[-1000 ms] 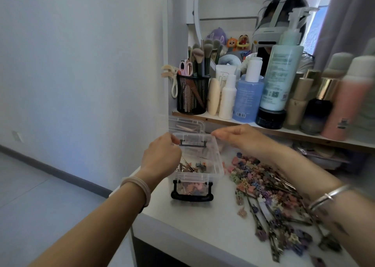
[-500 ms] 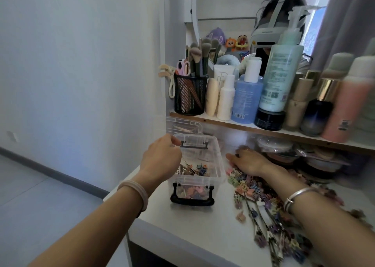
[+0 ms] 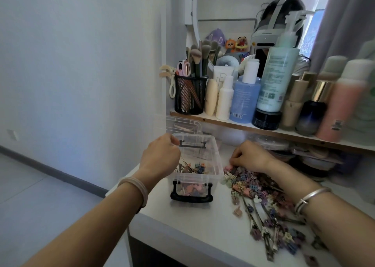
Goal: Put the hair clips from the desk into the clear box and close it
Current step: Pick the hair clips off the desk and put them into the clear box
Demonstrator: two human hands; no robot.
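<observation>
Hair clips [image 3: 253,187] in pink, purple, blue and cream lie in a loose heap on the white desk [image 3: 192,226], to the right of the clear box [image 3: 218,161] and just beside it. Long metal clips trail from the heap toward the near edge. More clips [image 3: 194,168] already lie inside the box, which stands open near the desk's left edge. Black handle latches hang on its near end [image 3: 191,194] and its far end [image 3: 192,144].

The left hand [image 3: 160,157] holds the box at its left rim, fingers curled, thumb up by the far corner. A pale band [image 3: 134,189] circles that wrist. The right hand [image 3: 251,157] rests knuckles-up on the far end of the heap, its bent fingers pinching clips there; a silver bangle [image 3: 310,197] sits on that wrist.

Behind the box is another clear plastic piece [image 3: 182,124]; whether it is a lid or a second box I cannot tell. Above it a shelf [image 3: 263,130] carries a black mesh cup [image 3: 190,96] of makeup brushes, a blue bottle [image 3: 244,100], a pale green pump bottle [image 3: 278,77] and more bottles farther right. A round mirror [image 3: 227,6] stands behind them.
</observation>
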